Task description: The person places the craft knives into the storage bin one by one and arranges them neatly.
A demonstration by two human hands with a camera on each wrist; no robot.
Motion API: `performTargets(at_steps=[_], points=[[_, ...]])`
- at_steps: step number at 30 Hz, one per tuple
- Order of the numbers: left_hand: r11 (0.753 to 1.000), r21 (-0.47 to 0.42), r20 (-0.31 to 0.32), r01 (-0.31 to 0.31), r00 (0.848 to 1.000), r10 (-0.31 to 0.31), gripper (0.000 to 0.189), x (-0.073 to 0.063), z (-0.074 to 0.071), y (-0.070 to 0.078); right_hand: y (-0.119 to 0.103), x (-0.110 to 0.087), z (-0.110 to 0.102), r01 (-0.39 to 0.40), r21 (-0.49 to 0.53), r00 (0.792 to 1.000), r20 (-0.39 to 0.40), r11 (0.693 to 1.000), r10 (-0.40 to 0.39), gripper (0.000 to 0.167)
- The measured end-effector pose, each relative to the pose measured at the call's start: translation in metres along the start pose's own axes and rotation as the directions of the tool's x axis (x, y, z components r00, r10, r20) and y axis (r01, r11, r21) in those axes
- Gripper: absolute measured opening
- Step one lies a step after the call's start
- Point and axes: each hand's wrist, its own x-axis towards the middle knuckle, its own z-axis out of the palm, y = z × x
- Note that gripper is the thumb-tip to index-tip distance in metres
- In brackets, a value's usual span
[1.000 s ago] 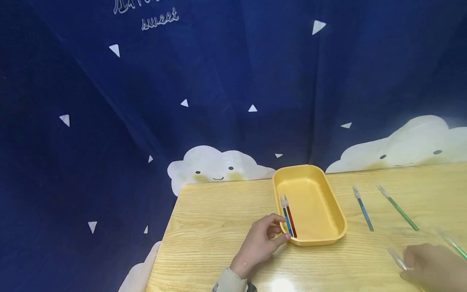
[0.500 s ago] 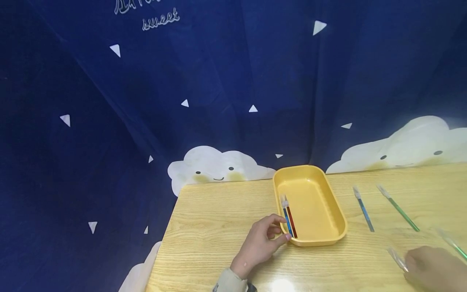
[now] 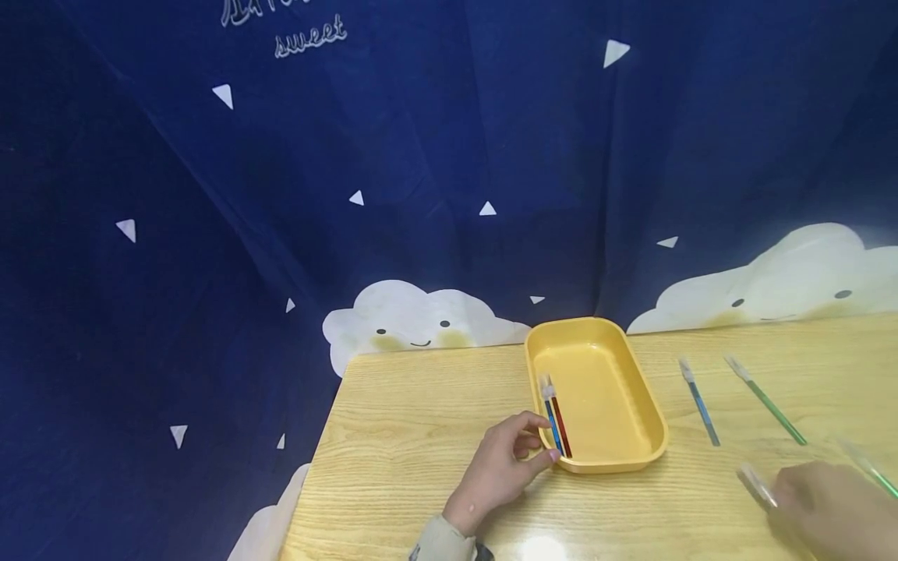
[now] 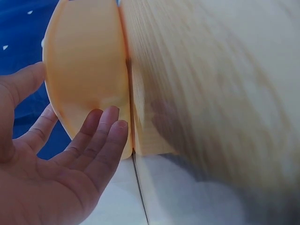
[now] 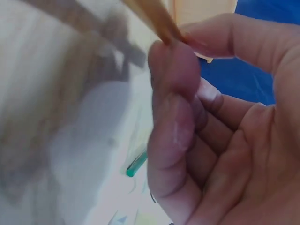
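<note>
In the head view, my left hand [image 3: 501, 460] holds the near left corner of a yellow tray [image 3: 648, 405], thumb on the near rim and index finger over the left rim. The left wrist view shows its other fingers [image 4: 105, 136] along the tray's outer wall. Inside the tray lie a blue craft knife [image 3: 553, 425] and a red craft knife [image 3: 561, 425], side by side. My right hand [image 3: 835, 499] pinches a craft knife [image 3: 758, 485] by its handle, the clear cap pointing up and left. In the right wrist view its golden-brown shaft [image 5: 154, 16] shows between thumb and fingers.
Right of the tray a blue craft knife [image 3: 701, 409] and a green craft knife [image 3: 775, 409] lie on the wooden table [image 3: 407, 413]. Another green craft knife [image 3: 877, 474] lies by the right hand. A dark blue curtain [image 3: 421, 140] hangs behind the tray.
The right hand and its craft knife have shifted slightly up and left in the last half second. My left hand and the tray stay put.
</note>
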Motion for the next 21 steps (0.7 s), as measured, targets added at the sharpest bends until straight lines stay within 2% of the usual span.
performTargets(at_steps=[3,5,9,15,21], points=[[1.000,-0.002,0.001,0.004,1.000,-0.004,0.034,0.000,0.000,0.000,-0.010,0.001,-0.005,-0.034,-0.014,0.998,-0.054,0.999,0.033,0.026],[1.000,-0.003,0.001,0.004,1.000,-0.004,0.034,0.000,0.000,0.000,-0.016,0.001,-0.008,-0.024,0.005,0.995,-0.099,1.000,0.024,0.029],[1.000,-0.001,0.001,0.001,1.000,-0.001,0.034,0.001,-0.001,0.000,-0.023,0.004,-0.015,0.032,0.067,0.988,-0.154,0.997,-0.021,0.031],[1.000,-0.001,0.006,0.004,1.000,-0.004,0.035,0.000,-0.001,0.000,-0.033,0.016,-0.029,0.060,0.077,0.979,-0.199,0.995,-0.044,0.026],[1.000,-0.010,0.005,0.019,1.000,-0.019,0.034,0.000,0.000,0.001,-0.049,0.029,-0.037,0.123,0.102,0.955,-0.284,0.987,-0.090,0.026]])
